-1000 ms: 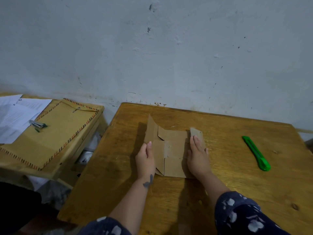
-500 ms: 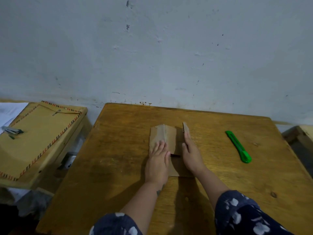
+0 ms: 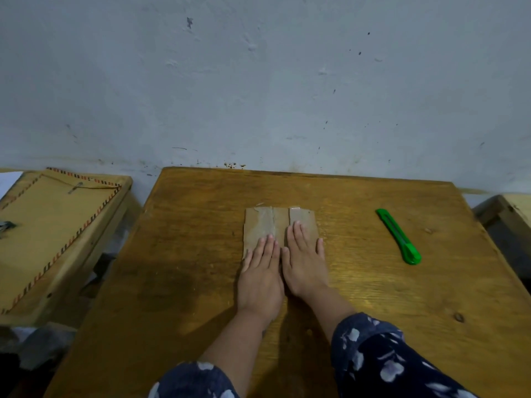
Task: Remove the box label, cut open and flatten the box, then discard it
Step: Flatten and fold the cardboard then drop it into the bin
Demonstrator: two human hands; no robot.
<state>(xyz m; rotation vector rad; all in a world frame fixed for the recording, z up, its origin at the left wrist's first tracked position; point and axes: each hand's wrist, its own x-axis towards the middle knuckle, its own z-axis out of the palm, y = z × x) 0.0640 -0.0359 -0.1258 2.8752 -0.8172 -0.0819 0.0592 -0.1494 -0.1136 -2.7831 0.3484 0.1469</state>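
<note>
Flattened brown cardboard box (image 3: 275, 225) on wooden table (image 3: 201, 268), L hand (image 3: 261, 275) & R hand (image 3: 305, 264) flat, fingers straight, pressing it, green plastic utility knife (image 3: 399, 237) well right, tan envelope (image 3: 54, 225) on side table, no legible writing.

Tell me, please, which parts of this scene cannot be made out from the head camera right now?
- Near part of the cardboard: hidden under the left hand and right hand pressing it flat.
- Knife blade: too small to tell whether it is out.
- Metal object on the side table: cut off by the left edge.
- Any bin: not in view.
</note>
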